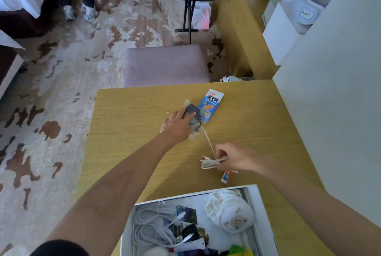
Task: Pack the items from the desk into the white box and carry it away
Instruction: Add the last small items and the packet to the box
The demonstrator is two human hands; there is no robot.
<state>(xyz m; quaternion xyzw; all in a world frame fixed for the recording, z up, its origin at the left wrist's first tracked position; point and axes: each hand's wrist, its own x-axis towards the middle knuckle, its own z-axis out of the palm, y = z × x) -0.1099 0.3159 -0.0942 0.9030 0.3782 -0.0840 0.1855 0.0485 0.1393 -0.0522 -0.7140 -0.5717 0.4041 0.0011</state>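
Head view, L to R: left hand (177, 126) reaches across the wooden desk (132, 123), fingers spread over a dark adapter in clear plastic wrap (192, 118); can't tell if it's gripped. Just beside it, touching, a blue snack packet (210, 104). A thin cream cord (208, 140) runs from the adapter to a coiled bundle pinched in the right hand (237, 157). Small tube (225, 177) lies under that hand. White box (260, 212) sits at the desk's near edge, open, w/ grey cables (152, 227) and a white plush (229, 210) inside.

Bright, even daylight; soft; edges bowed
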